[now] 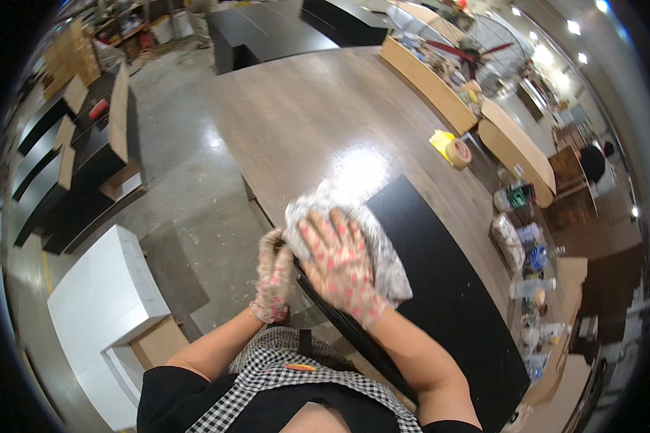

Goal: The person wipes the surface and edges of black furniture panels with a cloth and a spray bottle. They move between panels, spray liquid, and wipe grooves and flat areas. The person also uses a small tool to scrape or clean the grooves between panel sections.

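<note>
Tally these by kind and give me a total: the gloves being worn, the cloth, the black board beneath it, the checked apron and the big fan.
Gloves: 2, on the left hand and right hand
Cloth: 1
Black board: 1
Checked apron: 1
Fan: 1
Total: 6

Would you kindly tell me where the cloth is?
In the head view, the cloth lies near the centre, under the right hand, partly covering the black panel.
</note>
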`<state>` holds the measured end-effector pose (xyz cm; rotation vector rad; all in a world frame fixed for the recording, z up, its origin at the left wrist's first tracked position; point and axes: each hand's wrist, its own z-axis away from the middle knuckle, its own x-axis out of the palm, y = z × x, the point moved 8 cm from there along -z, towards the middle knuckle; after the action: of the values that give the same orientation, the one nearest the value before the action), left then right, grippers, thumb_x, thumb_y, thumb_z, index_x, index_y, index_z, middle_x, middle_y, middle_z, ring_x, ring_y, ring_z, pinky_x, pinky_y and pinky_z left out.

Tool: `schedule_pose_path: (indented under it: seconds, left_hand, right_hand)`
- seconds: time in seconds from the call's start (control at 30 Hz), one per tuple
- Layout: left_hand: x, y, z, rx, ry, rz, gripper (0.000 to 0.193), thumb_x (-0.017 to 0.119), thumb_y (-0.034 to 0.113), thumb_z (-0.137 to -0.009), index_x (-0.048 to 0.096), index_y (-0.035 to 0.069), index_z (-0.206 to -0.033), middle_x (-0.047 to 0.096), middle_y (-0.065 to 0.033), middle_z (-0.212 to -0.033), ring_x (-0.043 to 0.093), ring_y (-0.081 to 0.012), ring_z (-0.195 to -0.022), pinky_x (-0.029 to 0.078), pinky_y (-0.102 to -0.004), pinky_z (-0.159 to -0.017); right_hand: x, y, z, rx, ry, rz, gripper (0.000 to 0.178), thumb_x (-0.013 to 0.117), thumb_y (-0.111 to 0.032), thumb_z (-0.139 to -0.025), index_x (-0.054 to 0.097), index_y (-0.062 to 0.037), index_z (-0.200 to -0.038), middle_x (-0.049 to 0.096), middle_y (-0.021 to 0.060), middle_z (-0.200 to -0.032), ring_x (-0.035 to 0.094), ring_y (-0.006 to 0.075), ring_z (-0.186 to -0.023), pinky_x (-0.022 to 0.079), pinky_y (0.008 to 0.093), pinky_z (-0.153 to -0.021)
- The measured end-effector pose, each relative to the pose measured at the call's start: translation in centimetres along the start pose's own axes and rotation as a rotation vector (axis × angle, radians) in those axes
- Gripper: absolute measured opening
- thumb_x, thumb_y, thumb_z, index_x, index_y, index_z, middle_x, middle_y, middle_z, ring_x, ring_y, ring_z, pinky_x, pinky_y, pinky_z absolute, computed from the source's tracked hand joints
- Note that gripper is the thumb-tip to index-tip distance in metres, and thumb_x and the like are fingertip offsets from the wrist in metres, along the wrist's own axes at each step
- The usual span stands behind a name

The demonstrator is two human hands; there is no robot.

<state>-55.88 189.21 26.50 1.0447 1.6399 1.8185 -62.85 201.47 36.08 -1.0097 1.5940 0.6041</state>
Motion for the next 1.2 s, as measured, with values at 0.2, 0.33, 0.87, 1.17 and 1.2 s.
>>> schedule_pose_path:
  seconds: [0.2, 0.33, 0.87, 1.17, 1.2]
  left_hand:
    - [-4.9, -0.2, -4.8, 0.112, 0.003, 0.177, 0.033, 0.04, 0.02, -0.107, 0.05, 0.003, -0.134, 0.057, -0.0079, -0.124, 0.054, -0.0182, -0.117, 0.04, -0.0354, -0.108]
    - [-4.0, 0.5, -6.1, 0.025, -0.061, -0.028, 0.03, 0.041, 0.019, -0.107, 0.055, 0.004, -0.129, 0.059, -0.0079, -0.123, 0.055, -0.0174, -0.119, 0.041, -0.0351, -0.108]
    - [10.2, 8.6, -8.6, 0.319, -0.733, -0.081, 0.025, 0.05, 0.008, -0.102, 0.061, 0.0, -0.122, 0.06, -0.0099, -0.13, 0.052, -0.0195, -0.127, 0.037, -0.0358, -0.113]
    - [17.2, 9.9, -4.6, 0.408, -1.028, -0.333, 0.021, 0.053, 0.001, -0.096, 0.066, 0.001, -0.112, 0.061, -0.0096, -0.125, 0.048, -0.0228, -0.132, 0.037, -0.0356, -0.111]
    - [17.1, 9.6, -4.8, 0.354, -1.036, -0.323, 0.021, 0.053, 0.0, -0.096, 0.066, 0.002, -0.112, 0.062, -0.0093, -0.125, 0.049, -0.0228, -0.132, 0.037, -0.0353, -0.111]
  right_hand:
    - [-5.8, 7.4, 10.7, 0.708, 0.042, 0.06, 0.06, 0.051, -0.029, -0.098, 0.039, 0.0029, -0.147, 0.038, 0.0247, -0.152, 0.033, 0.0376, -0.144, 0.02, 0.0496, -0.12]
    - [-4.1, 3.5, 7.0, 0.502, -0.02, 0.194, 0.062, 0.051, -0.036, -0.097, 0.04, -0.0022, -0.148, 0.036, 0.0209, -0.155, 0.031, 0.0392, -0.144, 0.019, 0.052, -0.119]
    - [-10.3, 6.6, 30.8, 0.963, 0.202, 0.592, 0.042, 0.056, -0.03, -0.095, 0.061, 0.0025, -0.122, 0.058, 0.028, -0.128, 0.057, 0.0392, -0.119, 0.044, 0.0499, -0.105]
    - [-10.0, 8.1, 36.3, 0.959, 0.165, 0.549, 0.056, 0.052, -0.037, -0.095, 0.051, -0.0041, -0.139, 0.053, 0.0166, -0.142, 0.045, 0.0334, -0.136, 0.03, 0.0503, -0.115]
    - [-13.0, 10.1, 43.4, 1.191, 0.227, 0.508, 0.055, 0.052, -0.038, -0.095, 0.052, -0.0029, -0.138, 0.053, 0.0182, -0.141, 0.049, 0.034, -0.131, 0.032, 0.0507, -0.113]
